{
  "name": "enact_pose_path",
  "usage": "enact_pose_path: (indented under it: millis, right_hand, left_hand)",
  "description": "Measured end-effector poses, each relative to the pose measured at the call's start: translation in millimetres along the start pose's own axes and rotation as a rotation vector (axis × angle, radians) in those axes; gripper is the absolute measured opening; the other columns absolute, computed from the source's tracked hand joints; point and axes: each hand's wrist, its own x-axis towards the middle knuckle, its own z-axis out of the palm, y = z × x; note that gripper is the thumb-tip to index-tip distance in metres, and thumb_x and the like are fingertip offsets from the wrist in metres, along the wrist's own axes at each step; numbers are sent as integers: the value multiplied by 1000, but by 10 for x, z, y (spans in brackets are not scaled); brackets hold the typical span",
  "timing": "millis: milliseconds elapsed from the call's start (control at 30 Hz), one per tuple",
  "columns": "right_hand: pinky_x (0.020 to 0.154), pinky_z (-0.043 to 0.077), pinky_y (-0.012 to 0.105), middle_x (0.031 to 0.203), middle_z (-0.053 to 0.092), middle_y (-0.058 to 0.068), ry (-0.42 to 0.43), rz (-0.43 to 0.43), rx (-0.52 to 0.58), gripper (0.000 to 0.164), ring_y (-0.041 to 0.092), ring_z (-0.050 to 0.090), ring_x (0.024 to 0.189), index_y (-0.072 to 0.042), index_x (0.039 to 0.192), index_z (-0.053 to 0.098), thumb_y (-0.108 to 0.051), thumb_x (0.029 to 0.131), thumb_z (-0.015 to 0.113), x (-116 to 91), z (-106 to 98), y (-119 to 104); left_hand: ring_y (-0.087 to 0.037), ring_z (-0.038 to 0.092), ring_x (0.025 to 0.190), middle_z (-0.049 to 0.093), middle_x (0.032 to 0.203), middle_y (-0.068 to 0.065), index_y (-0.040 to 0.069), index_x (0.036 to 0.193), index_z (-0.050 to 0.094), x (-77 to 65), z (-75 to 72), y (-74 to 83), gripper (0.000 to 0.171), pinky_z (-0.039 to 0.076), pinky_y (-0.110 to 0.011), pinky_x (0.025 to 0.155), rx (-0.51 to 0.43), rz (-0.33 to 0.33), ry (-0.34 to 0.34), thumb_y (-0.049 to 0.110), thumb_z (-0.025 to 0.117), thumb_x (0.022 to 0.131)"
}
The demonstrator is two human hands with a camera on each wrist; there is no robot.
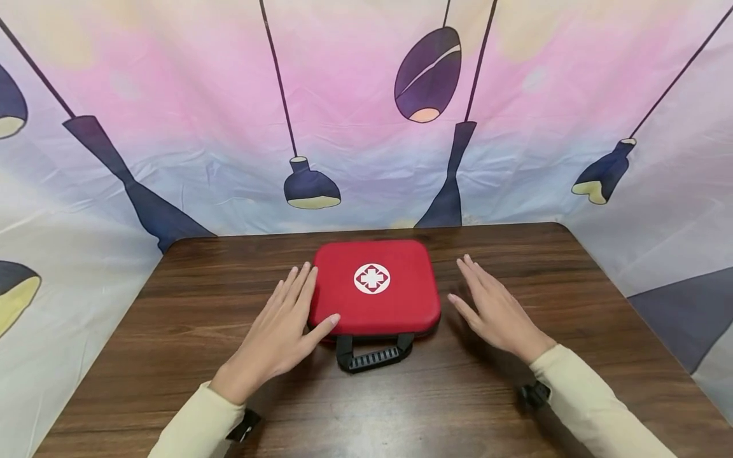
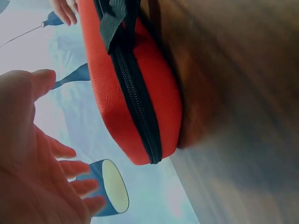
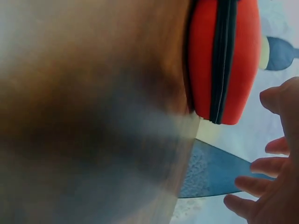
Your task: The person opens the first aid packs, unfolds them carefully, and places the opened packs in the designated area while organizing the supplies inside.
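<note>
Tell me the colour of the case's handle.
The handle is black with greyish stripes; the head view shows it best.

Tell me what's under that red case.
The red case rests on the brown table, whose wood shows around it. The patch directly beneath is covered, so anything lying there can't be seen.

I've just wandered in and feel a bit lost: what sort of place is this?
Probably an indoor recording set: a table with a case stands before a printed cloth, and black devices are worn at both wrists.
</note>
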Motion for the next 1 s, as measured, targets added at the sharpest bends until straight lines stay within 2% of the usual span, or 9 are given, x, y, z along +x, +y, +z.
enact_pose_path:
  millis: [167,333,467,567,733,1000]
  right_hand:
    - [114,32,61,161,27,27,-35,4,68,66,45,35,143,4,156,29,-28,105,56,320,27,109]
    - [114,33,61,158,30,30,-100,3,131,62,45,34,144,5,156,28,-15,104,55,638,88,221]
    - [108,41,60,154,35,31,-166,6,191,59,46,45,136,6,155,29,-5,103,55,854,151,312]
    - [103,47,56,153,38,30,-220,19,239,58,44,52,129,7,154,32,2,100,55,979,202,347]
    - [103,48,53,149,46,27,-295,46,278,56,40,50,133,5,151,39,9,97,52,1135,292,366]
    - [98,54,48,134,60,27,-323,59,342,46,39,61,121,11,141,50,13,95,51,1267,361,390]
  left_hand:
    - [-34,9,155,17,168,-12,5,162,17,243,25,34,94,13,-49,125,-15,37,-57,63,53,97]
    - [-33,19,153,25,166,-10,9,162,22,433,78,95,92,19,-48,124,-43,67,-107,60,58,95]
    - [-33,20,152,27,165,-11,12,161,29,528,129,132,89,21,-49,123,-67,92,-155,59,61,93]
    - [-34,18,153,26,165,-11,13,160,31,567,163,136,88,20,-50,123,-69,102,-190,61,61,92]
    - [-34,14,154,23,166,-10,16,160,33,583,199,124,89,16,-50,124,-58,104,-228,65,59,91]
    - [-34,6,155,14,169,-8,19,161,29,546,233,123,98,11,-52,125,-40,111,-250,75,57,86]
